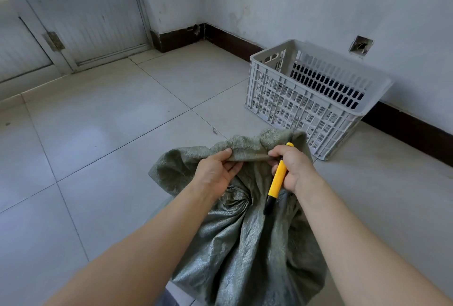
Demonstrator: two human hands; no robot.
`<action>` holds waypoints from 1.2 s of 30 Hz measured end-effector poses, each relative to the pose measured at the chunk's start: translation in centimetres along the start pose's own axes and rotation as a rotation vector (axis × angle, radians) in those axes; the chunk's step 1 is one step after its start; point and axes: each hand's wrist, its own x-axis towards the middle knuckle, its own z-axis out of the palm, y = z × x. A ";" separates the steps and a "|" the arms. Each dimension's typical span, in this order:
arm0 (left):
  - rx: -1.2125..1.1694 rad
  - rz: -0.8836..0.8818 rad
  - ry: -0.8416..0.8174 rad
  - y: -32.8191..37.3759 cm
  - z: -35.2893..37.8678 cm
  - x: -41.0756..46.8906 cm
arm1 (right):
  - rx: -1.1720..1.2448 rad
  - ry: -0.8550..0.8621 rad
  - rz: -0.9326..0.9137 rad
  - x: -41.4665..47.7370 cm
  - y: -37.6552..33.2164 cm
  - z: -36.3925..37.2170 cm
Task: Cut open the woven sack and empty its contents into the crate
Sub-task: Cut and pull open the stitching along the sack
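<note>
A grey-green woven sack (245, 239) stands on the tiled floor right in front of me, its top gathered into loose folds. My left hand (215, 173) pinches the upper edge of the sack on the left. My right hand (291, 166) grips the same edge on the right and also holds a yellow utility knife (277, 180), whose black end points down toward me. No blade shows. A white slotted plastic crate (311, 97) stands beyond the sack at the right, against the wall, and looks empty. The sack's contents are hidden.
Pale floor tiles (110, 146) stretch out to the left and ahead. A closed door with a window pane (81, 11) is at the back left. A white wall with a dark skirting board (404, 129) runs behind the crate.
</note>
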 end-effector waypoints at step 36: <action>-0.007 0.016 0.044 0.3 -1.4 2.3 | -0.749 0.277 -0.329 -3.0 -2.9 -2.1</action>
